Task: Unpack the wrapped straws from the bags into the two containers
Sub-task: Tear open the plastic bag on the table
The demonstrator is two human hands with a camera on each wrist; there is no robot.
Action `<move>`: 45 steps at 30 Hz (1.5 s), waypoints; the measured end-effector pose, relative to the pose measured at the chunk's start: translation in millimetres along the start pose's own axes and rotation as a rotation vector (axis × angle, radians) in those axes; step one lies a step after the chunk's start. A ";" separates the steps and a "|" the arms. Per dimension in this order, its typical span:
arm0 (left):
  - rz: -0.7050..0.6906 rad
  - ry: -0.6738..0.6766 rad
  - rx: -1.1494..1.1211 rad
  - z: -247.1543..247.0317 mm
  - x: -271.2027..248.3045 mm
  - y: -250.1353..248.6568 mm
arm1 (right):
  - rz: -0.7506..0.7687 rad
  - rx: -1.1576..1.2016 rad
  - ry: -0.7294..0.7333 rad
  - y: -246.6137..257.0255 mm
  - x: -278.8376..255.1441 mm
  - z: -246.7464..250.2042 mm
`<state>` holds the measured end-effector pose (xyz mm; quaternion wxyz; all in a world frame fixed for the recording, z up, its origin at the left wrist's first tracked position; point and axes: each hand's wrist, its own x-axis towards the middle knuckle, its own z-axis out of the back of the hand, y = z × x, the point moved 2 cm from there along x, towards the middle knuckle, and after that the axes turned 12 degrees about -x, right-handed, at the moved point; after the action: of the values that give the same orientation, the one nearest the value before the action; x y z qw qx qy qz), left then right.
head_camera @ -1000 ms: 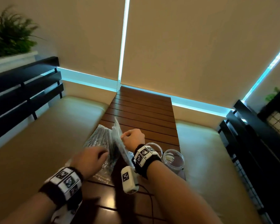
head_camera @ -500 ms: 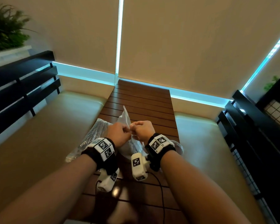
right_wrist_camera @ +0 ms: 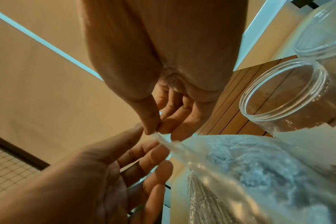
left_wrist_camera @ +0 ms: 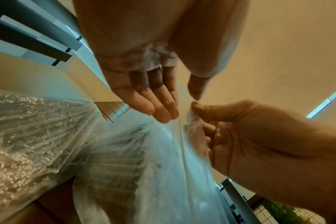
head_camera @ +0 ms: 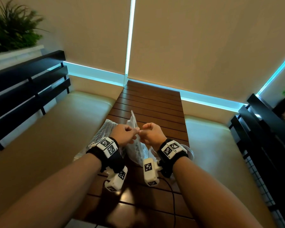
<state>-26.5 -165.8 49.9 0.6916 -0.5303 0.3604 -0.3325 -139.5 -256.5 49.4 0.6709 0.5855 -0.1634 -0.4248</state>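
A clear plastic bag of wrapped straws point(head_camera: 136, 148) stands upright on the slatted wooden table point(head_camera: 151, 102). My left hand point(head_camera: 135, 130) and right hand point(head_camera: 142, 131) meet at its top edge, and each pinches the film between thumb and fingers. In the right wrist view the thumb and forefinger of my right hand point(right_wrist_camera: 153, 131) nip the bag point(right_wrist_camera: 259, 174) at its edge. A second bag of straws point(head_camera: 104, 130) lies flat to the left. Two clear open containers point(right_wrist_camera: 284, 94) point(right_wrist_camera: 320, 30) stand to the right of the bag; in the head view my right wrist hides most of them.
Cushioned benches point(head_camera: 56, 129) flank the narrow table on both sides. Dark slatted rails point(head_camera: 28, 83) stand at left and right. The far half of the table is bare wood. A cable point(head_camera: 172, 195) runs from my right wrist camera across the near table.
My left hand left the flat bag and rose to join my right hand at the top of the upright bag. Both now pinch its edge.
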 end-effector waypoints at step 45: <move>0.192 0.102 -0.315 27.1 21.0 10.8 | 0.086 -0.210 -0.050 -20.5 -0.5 -27.4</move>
<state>8.3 -167.8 41.1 0.6093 -0.5779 0.4914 -0.2308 -127.9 -237.5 23.4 0.7419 0.4934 -0.1597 -0.4250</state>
